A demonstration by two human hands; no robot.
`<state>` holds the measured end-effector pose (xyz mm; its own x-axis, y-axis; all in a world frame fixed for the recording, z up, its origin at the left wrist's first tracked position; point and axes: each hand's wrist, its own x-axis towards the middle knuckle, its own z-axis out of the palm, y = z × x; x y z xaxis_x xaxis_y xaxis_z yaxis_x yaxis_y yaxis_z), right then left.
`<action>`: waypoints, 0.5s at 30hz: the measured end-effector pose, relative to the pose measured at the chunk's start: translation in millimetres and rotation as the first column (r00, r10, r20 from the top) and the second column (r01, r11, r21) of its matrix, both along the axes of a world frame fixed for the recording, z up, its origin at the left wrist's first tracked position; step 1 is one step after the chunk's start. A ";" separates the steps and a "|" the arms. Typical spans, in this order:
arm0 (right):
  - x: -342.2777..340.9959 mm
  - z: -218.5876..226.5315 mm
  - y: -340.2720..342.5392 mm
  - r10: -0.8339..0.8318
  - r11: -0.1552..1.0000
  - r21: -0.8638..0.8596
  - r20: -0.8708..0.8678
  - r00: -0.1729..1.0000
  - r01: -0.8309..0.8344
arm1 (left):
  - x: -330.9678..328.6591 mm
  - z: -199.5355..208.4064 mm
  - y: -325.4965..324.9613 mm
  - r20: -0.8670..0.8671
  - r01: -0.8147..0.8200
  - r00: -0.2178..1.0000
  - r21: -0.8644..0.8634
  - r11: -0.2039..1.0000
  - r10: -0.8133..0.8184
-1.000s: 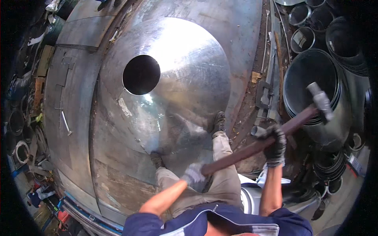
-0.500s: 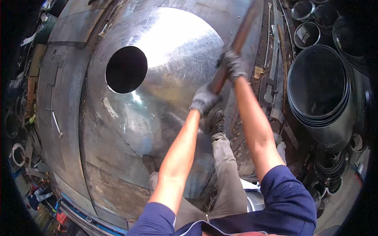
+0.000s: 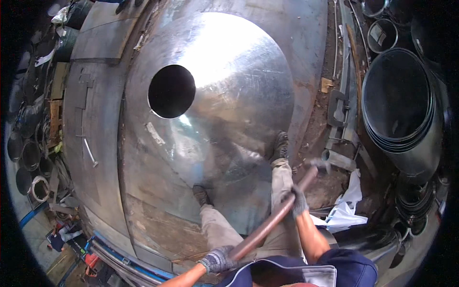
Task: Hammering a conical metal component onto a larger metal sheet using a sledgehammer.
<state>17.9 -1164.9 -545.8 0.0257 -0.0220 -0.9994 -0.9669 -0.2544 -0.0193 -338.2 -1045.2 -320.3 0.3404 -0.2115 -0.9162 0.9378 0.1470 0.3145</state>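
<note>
My left hand (image 3: 217, 259), in a grey knitted glove, is closed round the near end of a long reddish-brown pole (image 3: 267, 226). Farther up the same pole, my right hand (image 3: 299, 201), also gloved, grips it. The pole slants across my legs, and its far end is blurred beside a greyish shape I cannot make out. Ahead lies a large shiny sheet-metal cone (image 3: 239, 95) with a round dark opening at its upper left. My right boot (image 3: 281, 145) is against its near right side; my left boot (image 3: 202, 195) is at its near edge.
Flat steel plates (image 3: 98, 129) lie to the left, with a metal rod (image 3: 90, 153) on them. At the right stand nested sheet-metal tubes (image 3: 399, 138). A clamp-like metal piece (image 3: 336, 109) and white sheeting (image 3: 345, 205) are nearer. Pipes (image 3: 124, 268) run along the lower left.
Both hands have brought the pole down and back toward my body, from over the cone's right side to across my legs. The view has shifted slightly too.
</note>
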 end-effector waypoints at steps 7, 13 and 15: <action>49.1 105.8 -80.6 -0.144 0.989 0.107 0.511 0.848 0.104 | 11.8 -76.6 8.4 0.328 0.034 0.944 -0.157 0.987 0.019; 187.9 271.0 65.7 -0.220 0.821 0.455 0.810 0.544 -0.345 | 201.2 -86.9 54.4 0.550 -0.171 0.821 0.492 0.853 -0.153; 221.3 285.7 133.8 -0.240 0.811 0.449 0.840 0.487 -0.375 | 245.0 -73.2 98.0 0.714 -0.465 0.696 0.523 0.715 -0.069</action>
<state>239.2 -1031.2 -260.1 0.8095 0.5091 -0.2925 -0.3599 0.0365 -0.9323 -93.2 -947.2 -393.5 0.8363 0.4628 -0.2939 0.4128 -0.1789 0.8931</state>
